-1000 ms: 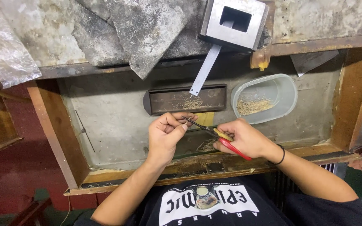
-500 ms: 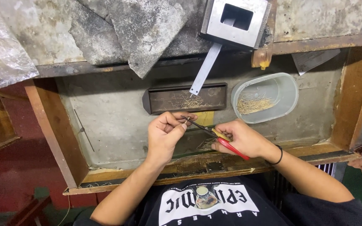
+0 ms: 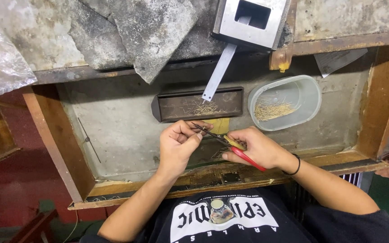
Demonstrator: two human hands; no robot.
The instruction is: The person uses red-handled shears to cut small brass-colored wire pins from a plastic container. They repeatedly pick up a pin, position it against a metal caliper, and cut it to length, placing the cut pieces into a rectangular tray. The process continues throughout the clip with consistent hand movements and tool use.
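Landmark: dark rectangular metal tray [image 3: 176, 108], lying on the grey floor of the shallow wooden-framed work box [image 3: 113, 130].
Left hand: the left hand [image 3: 176, 146] sat just in front of the tray, thumb and forefinger pressed together on something very small; the piece itself was too small to identify.
Right hand: the right hand [image 3: 257, 147] lay to the right of the left hand, closed around red-and-yellow-handled thin-nosed pliers [image 3: 230, 145]. The dark tips reached to the left fingertips; whether the nose was closed on the piece could not be told.
Stock: an oval translucent plastic tub [image 3: 305, 92], right of the tray, held a loose bundle of fine straw-coloured pins or wires [image 3: 273, 110].
Output so far: a small scatter of similar fine pieces [image 3: 205, 109] lay in the tray, under the end of a flat grey metal strip [image 3: 219, 73] that hung down from a square steel block [image 3: 253, 20] behind the tray.
Progress (judgement): work looked partly done; the tray held only a few pieces, the tub held many more, and one piece was apparently in hand.
Change from earlier frames: little. Both hands and the pliers kept the same place in front of the tray; the tray and tub contents appeared unchanged.
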